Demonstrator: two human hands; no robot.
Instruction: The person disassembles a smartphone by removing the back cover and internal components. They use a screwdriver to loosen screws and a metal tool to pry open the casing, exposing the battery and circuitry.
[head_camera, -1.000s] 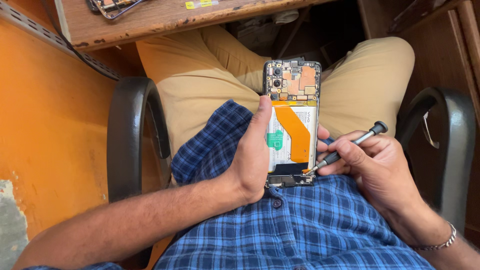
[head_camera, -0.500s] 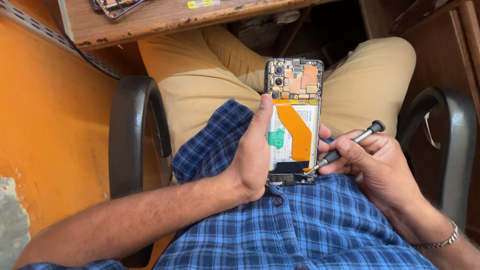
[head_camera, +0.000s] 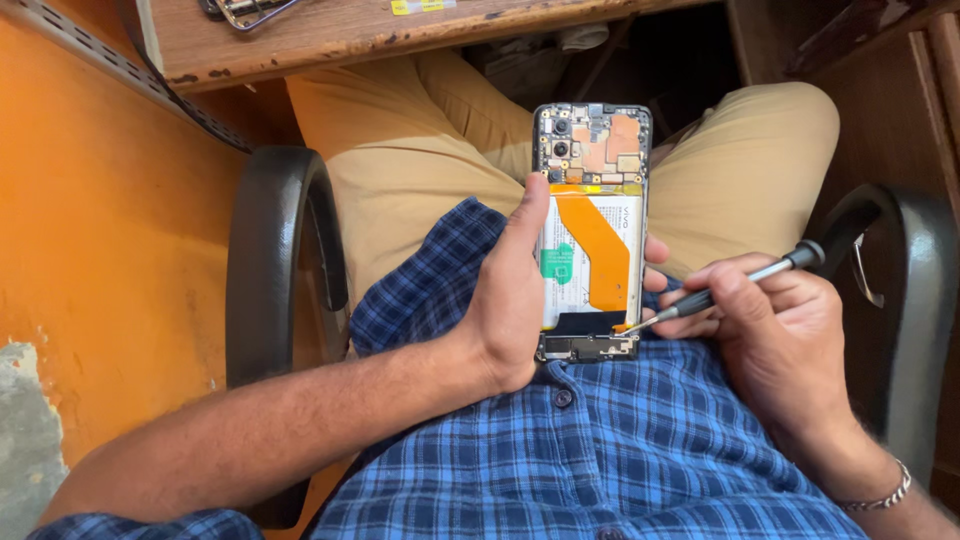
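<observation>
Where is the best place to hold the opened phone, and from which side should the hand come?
Take the opened phone by its two long edges, about mid-length, coming from its closed underside. Its exposed battery and orange flex cable face up, so fingers should stay off them. The left hand holds it that way, leaving the lower end free for the screwdriver in the right hand.

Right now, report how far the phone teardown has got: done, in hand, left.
Done: the phone has its back cover off, with circuit board and battery bare. In hand: the left hand grips the phone while the right hand sets the screwdriver tip at its lower right edge. Left: battery, orange flex cable and boards all sit in place.
</observation>
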